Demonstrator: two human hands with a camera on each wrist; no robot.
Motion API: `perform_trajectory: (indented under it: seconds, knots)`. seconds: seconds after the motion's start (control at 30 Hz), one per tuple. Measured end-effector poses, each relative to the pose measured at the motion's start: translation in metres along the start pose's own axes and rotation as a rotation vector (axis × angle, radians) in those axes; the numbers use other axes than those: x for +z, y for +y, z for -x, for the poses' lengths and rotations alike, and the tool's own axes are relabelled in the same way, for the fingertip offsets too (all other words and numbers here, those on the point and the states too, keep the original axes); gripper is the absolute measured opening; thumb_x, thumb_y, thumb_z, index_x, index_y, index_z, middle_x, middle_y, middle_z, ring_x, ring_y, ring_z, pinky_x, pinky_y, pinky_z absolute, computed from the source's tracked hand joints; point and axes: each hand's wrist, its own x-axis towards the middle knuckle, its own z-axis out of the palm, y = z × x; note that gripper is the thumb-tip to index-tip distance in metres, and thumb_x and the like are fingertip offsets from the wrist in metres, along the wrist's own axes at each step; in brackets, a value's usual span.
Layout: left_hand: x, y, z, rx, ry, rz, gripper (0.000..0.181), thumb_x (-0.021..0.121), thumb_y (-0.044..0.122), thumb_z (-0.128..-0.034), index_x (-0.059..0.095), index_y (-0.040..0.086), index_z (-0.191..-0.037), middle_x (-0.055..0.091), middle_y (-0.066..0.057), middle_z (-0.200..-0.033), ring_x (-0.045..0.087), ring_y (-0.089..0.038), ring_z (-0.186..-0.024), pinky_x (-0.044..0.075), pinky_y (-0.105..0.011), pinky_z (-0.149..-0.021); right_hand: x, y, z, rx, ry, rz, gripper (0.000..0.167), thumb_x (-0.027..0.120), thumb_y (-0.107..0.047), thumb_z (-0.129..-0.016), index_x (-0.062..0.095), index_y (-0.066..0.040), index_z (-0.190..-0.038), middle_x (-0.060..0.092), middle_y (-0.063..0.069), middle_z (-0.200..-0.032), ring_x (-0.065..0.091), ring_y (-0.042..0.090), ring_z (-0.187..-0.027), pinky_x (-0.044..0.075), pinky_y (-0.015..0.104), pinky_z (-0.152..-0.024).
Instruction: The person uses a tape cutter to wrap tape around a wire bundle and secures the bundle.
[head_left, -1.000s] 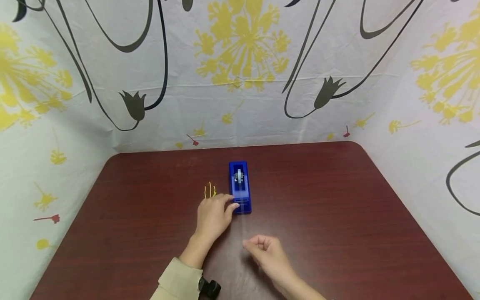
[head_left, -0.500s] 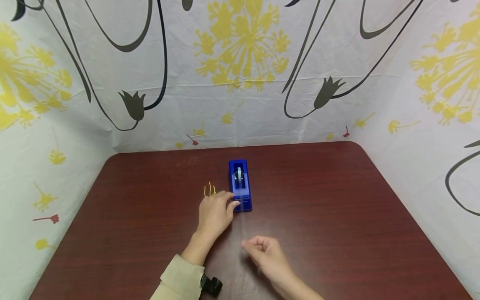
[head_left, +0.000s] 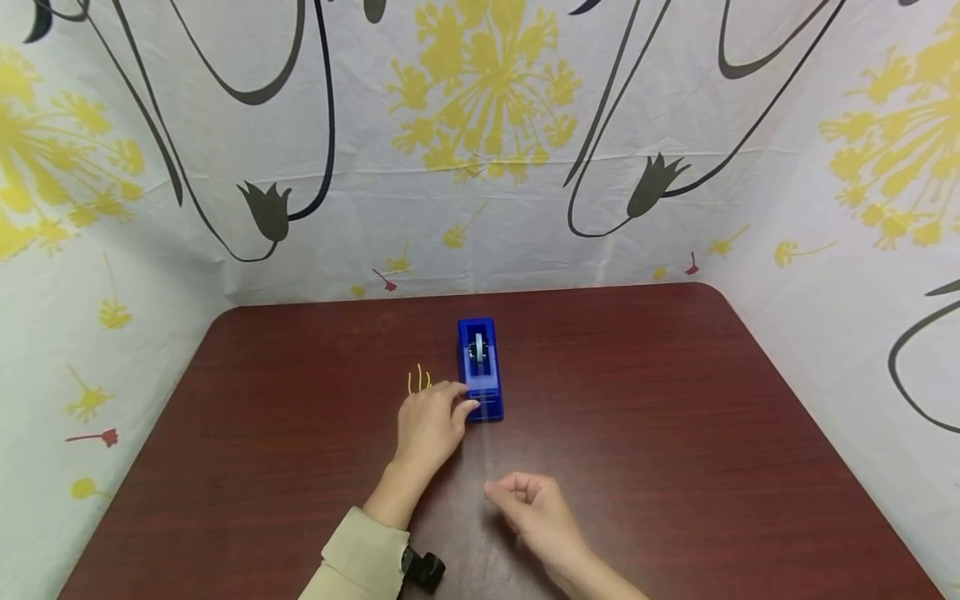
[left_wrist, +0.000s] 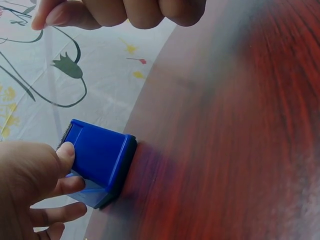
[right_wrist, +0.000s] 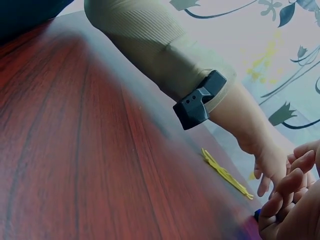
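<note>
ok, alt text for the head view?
A person's left hand holds a blue tape dispenser on a dark red table, while the right hand pinches clear tape stretched from it. Yellow strands show past the left hand.

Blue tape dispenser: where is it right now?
In the head view, the blue tape dispenser stands midway across the table, its near end in the grip of the left hand, with yellow strips to its left.

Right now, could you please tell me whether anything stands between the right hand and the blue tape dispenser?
No visible obstacle: only clear tape spans the gap from the blue tape dispenser to the right hand. The left hand holds the dispenser's near-left side, beside that line; the yellow strands lie farther left.
</note>
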Motion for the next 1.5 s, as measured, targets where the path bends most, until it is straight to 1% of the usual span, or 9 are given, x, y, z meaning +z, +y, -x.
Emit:
perform_trajectory:
  seconds: [0.2,0.37,0.57,0.73,0.9,1.13,1.3,1.37,1.5]
  knots:
    - [0.0009,-0.001,-0.0019,-0.013,0.007,-0.003,0.025,0.077,0.035,-0.0903,0.079,0.015,-0.106,0.075,0.001,-0.09,0.07,-0.023,-0.074,0.054,-0.042,-0.068,-0.0007,0.0011,-0.0003,0.0,0.011,-0.003,0.025,0.071,-0.015,-0.094,0.065,0.008,-0.087,0.041,-0.004,-0.055,0.033,0.005,-0.046,0.028,0.02,-0.043]
    - [0.0012,-0.0014,-0.004,-0.027,0.01,-0.003,0.025,0.077,0.035,-0.0903,0.079,0.016,-0.106,0.075,0.001,-0.089,0.07,-0.023,-0.074,0.053,-0.042,-0.067,-0.0002,0.0022,0.0001,-0.008,0.009,-0.009,0.027,0.072,-0.016,-0.093,0.065,0.01,-0.087,0.041,-0.004,-0.054,0.032,0.005,-0.046,0.027,0.019,-0.042]
    - [0.0022,0.0007,-0.0059,-0.015,0.032,-0.015,0.023,0.079,0.034,-0.0889,0.079,0.016,-0.103,0.074,0.002,-0.086,0.07,-0.023,-0.072,0.053,-0.042,-0.066,-0.0005,0.0028,0.0001,-0.017,0.009,-0.009,0.03,0.072,-0.015,-0.093,0.063,0.013,-0.089,0.039,-0.005,-0.054,0.031,0.005,-0.046,0.027,0.019,-0.042]
    - [0.0037,0.0025,-0.0075,-0.012,0.038,-0.027,0.023,0.078,0.034,-0.0887,0.08,0.015,-0.102,0.074,0.002,-0.087,0.07,-0.024,-0.074,0.053,-0.043,-0.068,-0.0009,0.0031,0.0009,-0.006,-0.004,-0.003,0.029,0.071,-0.016,-0.094,0.064,0.012,-0.09,0.04,-0.004,-0.055,0.032,0.005,-0.047,0.027,0.019,-0.042]
    - [0.0042,0.0035,-0.0076,-0.027,0.023,-0.02,0.024,0.077,0.035,-0.0902,0.079,0.015,-0.104,0.075,0.001,-0.089,0.071,-0.025,-0.076,0.054,-0.043,-0.069,-0.0016,0.0048,0.0005,0.003,-0.003,0.0,0.027,0.071,-0.016,-0.094,0.065,0.01,-0.09,0.041,-0.005,-0.054,0.033,0.005,-0.046,0.028,0.019,-0.042]
    - [0.0036,0.003,-0.0046,-0.036,-0.024,0.01,0.029,0.073,0.037,-0.0938,0.078,0.016,-0.112,0.076,-0.003,-0.098,0.072,-0.026,-0.084,0.054,-0.044,-0.074,-0.0024,0.0066,-0.0001,0.005,0.004,-0.006,0.03,0.072,-0.017,-0.093,0.064,0.012,-0.089,0.039,-0.005,-0.054,0.031,0.005,-0.046,0.027,0.019,-0.042]
    - [0.0017,0.0023,-0.0023,-0.022,-0.035,0.014,0.027,0.072,0.032,-0.095,0.076,0.016,-0.116,0.076,-0.004,-0.099,0.072,-0.027,-0.084,0.054,-0.045,-0.073,-0.0027,0.0071,-0.0002,0.003,0.002,-0.013,0.029,0.071,-0.016,-0.094,0.064,0.011,-0.089,0.039,-0.004,-0.054,0.031,0.005,-0.046,0.026,0.02,-0.042]
    - [0.001,0.0013,-0.0016,-0.008,-0.036,0.016,0.027,0.072,0.03,-0.095,0.076,0.015,-0.117,0.076,-0.004,-0.099,0.072,-0.027,-0.084,0.055,-0.044,-0.072,-0.0031,0.0071,-0.0001,0.001,-0.002,-0.013,0.028,0.071,-0.015,-0.094,0.064,0.011,-0.088,0.039,-0.004,-0.054,0.031,0.005,-0.046,0.026,0.02,-0.042]
    - [-0.0008,-0.0028,0.0015,0.012,-0.07,0.046,0.036,0.074,0.032,-0.0936,0.071,0.014,-0.125,0.074,-0.001,-0.093,0.069,-0.021,-0.079,0.054,-0.042,-0.073,-0.004,0.0067,0.0005,-0.004,-0.01,-0.011,0.028,0.071,-0.016,-0.094,0.064,0.01,-0.087,0.04,-0.005,-0.053,0.032,0.005,-0.046,0.026,0.019,-0.042]
